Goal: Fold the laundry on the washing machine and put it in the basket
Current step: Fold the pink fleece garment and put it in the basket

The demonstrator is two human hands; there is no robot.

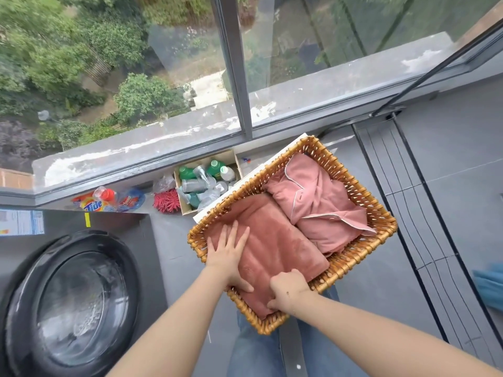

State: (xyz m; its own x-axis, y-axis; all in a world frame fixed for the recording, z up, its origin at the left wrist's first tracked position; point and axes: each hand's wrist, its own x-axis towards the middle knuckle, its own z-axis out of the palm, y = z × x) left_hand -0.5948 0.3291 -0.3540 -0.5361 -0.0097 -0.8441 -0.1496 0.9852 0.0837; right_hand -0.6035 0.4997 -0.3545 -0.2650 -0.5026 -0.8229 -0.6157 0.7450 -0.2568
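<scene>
A wicker basket stands on the grey floor to the right of the washing machine. Inside it lies a folded rust-pink towel on the left and a folded pink pyjama top with pale piping on the right. My left hand lies flat on the towel with fingers spread. My right hand is curled around the towel's near edge, fingers tucked under it by the basket's front rim.
A cardboard box of bottles, a red brush and a Tide detergent bag sit along the window wall behind the basket. A floor track runs to the right. Something blue lies at the right edge.
</scene>
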